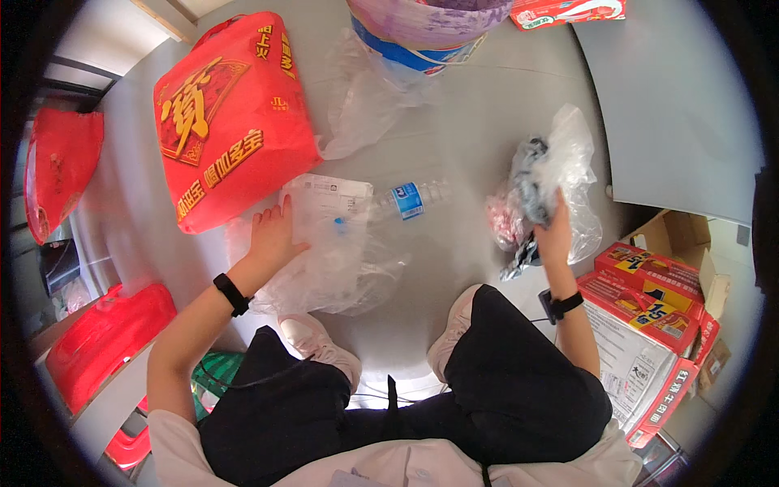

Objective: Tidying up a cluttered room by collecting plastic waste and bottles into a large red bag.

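My left hand (274,234) has its fingers apart and lies over a crumpled clear plastic bag (331,268), beside a white printed sheet or packet (341,189). A clear plastic bottle with a blue label (409,201) lies on its side, its lower end near the bag; a small blue cap (339,224) shows through the film. To the right, my right hand (554,234) grips a slightly blurred bundle of crumpled plastic bags (532,182), grey, black, red and clear. How its fingertips close on the bundle is partly hidden.
A full red carry bag (243,122) stands left, beyond my left hand. Ahead is a blue bucket (401,49) with a purple liner and loose clear plastic (365,97). Red noodle cartons (645,310) stand right, below a grey panel (675,115). A red plastic stool (109,341) is at left.
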A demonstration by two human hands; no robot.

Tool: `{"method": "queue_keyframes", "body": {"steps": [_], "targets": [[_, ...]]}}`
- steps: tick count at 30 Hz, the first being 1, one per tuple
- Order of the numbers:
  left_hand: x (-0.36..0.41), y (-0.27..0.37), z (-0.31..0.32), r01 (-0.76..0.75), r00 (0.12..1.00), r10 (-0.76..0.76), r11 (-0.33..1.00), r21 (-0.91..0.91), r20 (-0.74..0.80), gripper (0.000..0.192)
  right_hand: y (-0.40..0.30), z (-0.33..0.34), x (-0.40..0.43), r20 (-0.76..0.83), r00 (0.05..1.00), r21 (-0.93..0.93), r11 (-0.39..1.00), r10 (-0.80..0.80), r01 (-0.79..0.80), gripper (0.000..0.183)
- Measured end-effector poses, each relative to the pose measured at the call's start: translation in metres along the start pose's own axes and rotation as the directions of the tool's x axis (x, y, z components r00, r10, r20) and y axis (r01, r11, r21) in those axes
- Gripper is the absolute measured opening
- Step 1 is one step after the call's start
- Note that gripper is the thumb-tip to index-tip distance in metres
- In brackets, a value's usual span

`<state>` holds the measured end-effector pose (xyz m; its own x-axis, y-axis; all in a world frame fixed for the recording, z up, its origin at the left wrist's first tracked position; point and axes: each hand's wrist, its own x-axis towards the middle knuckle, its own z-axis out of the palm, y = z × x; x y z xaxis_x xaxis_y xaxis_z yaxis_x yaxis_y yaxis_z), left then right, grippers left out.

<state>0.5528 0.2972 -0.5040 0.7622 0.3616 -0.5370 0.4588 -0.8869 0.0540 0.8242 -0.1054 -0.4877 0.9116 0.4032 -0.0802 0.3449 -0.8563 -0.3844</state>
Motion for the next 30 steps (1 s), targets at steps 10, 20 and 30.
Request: {"method": "queue_keyframes", "body": {"steps": [10, 20, 30], "targets": [[0.017, -0.009, 0.007, -0.133, 0.985, 0.131, 0.991, -0.017, -0.109, 0.091, -0.012, -0.113, 0.055, -0.307, 0.952, 0.082, 0.996, -0.011, 0.038, 0.061], [0.007, -0.007, -0.001, -0.176, 0.984, 0.173, 0.983, -0.061, -0.05, 0.021, -0.162, -0.102, 0.036, 0.02, 0.896, 0.053, 0.896, -0.443, 0.442, 0.069], [-0.029, 0.016, -0.144, -0.21, 0.97, 0.244, 0.835, -0.508, 0.0, 0.027, -0.083, -0.096, 0.032, -0.062, 0.977, 0.124, 0.97, -0.202, 0.209, 0.068]]}}
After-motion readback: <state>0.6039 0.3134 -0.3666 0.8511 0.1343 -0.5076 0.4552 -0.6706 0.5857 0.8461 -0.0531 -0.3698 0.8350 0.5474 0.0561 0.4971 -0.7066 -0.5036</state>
